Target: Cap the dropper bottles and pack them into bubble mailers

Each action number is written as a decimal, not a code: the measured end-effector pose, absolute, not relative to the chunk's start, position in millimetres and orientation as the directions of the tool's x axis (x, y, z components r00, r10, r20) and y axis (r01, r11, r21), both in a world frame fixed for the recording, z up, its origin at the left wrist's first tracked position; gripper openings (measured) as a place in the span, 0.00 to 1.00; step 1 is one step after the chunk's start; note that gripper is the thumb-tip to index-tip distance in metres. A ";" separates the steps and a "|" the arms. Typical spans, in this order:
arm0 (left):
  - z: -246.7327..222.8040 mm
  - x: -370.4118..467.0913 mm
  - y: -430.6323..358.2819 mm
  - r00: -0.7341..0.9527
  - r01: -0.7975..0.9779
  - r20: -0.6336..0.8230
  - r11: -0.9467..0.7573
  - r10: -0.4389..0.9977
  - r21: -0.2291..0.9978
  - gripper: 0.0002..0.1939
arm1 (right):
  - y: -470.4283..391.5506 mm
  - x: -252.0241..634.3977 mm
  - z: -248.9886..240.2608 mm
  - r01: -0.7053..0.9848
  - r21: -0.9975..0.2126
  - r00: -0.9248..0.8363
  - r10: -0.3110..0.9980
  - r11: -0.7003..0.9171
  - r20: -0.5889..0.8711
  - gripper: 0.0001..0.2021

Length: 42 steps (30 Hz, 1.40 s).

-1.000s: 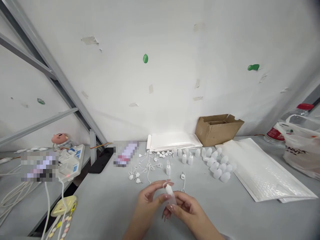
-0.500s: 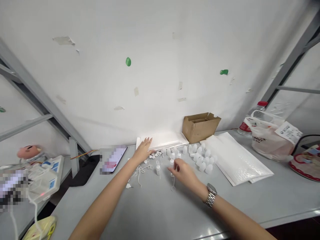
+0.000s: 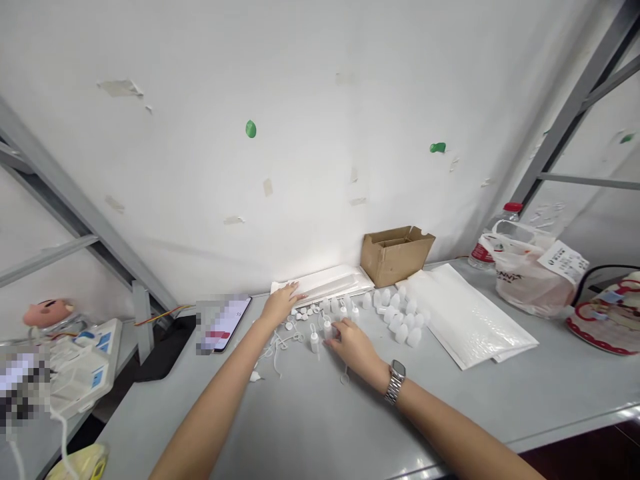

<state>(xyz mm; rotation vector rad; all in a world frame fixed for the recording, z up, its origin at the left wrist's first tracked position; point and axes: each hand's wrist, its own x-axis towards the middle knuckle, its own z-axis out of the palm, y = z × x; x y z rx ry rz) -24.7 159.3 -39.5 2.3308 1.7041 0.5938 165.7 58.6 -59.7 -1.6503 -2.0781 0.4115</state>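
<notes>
Phone (image 3: 225,323) lies far left on grey worktop (image 3: 310,413). Left hand (image 3: 280,305) reaches flat, fingers released, tips touching the white sheet stack (image 3: 325,283) by scattered caps (image 3: 305,313). Right hand (image 3: 350,343) rests among small white bottles (image 3: 314,341); grip cannot be told. Bottle cluster (image 3: 403,317), cardboard box (image 3: 395,253) further right.

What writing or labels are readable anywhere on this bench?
"ENNA", partly seen, on the white plastic bag.
Red bottle label: too small to read.
White tag on the bag: print too small.
Phone screen: blurred.
</notes>
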 end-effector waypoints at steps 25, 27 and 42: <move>-6.0 -121.3 -86.7 0.465 0.855 0.598 -0.506 0.653 -0.113 0.25 | 2.6 229.8 -37.8 0.466 -0.880 -0.060 0.995 0.094 0.074 0.17; -22.1 -116.4 -98.3 0.545 0.817 0.545 -0.550 0.637 -0.174 0.26 | -3.0 223.7 -40.0 0.464 -0.880 -0.119 0.992 0.101 0.050 0.18; -68.3 1.0 -90.7 0.683 0.704 0.337 -0.708 0.648 -0.065 0.41 | 64.5 178.7 -36.6 0.695 -0.582 -0.245 0.900 0.423 0.361 0.09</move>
